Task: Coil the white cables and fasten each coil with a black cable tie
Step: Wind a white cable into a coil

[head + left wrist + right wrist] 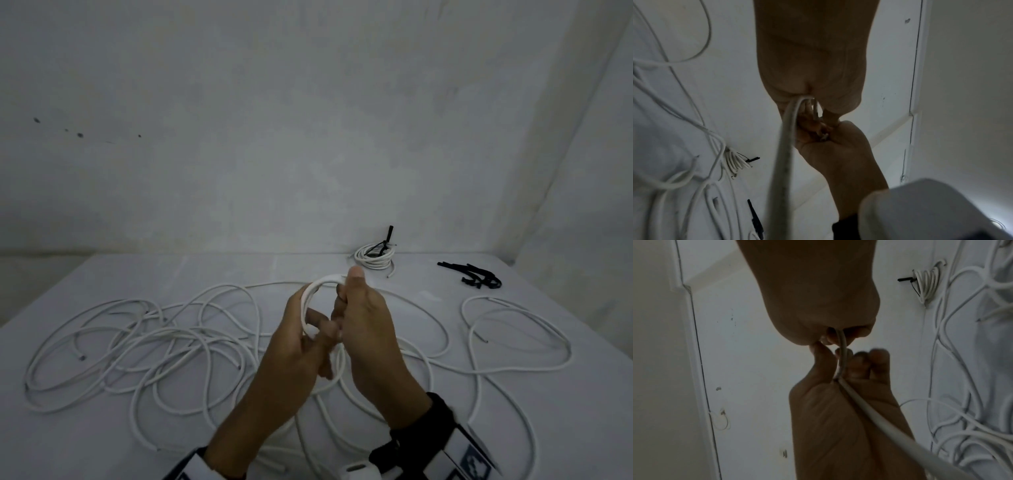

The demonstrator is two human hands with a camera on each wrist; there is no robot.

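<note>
Both hands are raised over the table's middle and share one white cable loop (320,281). My left hand (317,330) has its fingers curled round the loop's left and lower side. My right hand (344,301) pinches the loop's top, thumb pointing up. In the left wrist view the cable (790,116) runs out of my left hand (809,97) toward the camera, with the right hand (838,146) against it. In the right wrist view the cable (842,345) spans from my right hand (830,335) to the left hand (849,368). The rest of this cable trails down onto the table.
A finished coil (374,257) with a black tie stands at the table's far edge by the wall. A small pile of black cable ties (478,275) lies at the far right. Loose white cables (154,346) sprawl across the table (102,445) on both sides of my hands.
</note>
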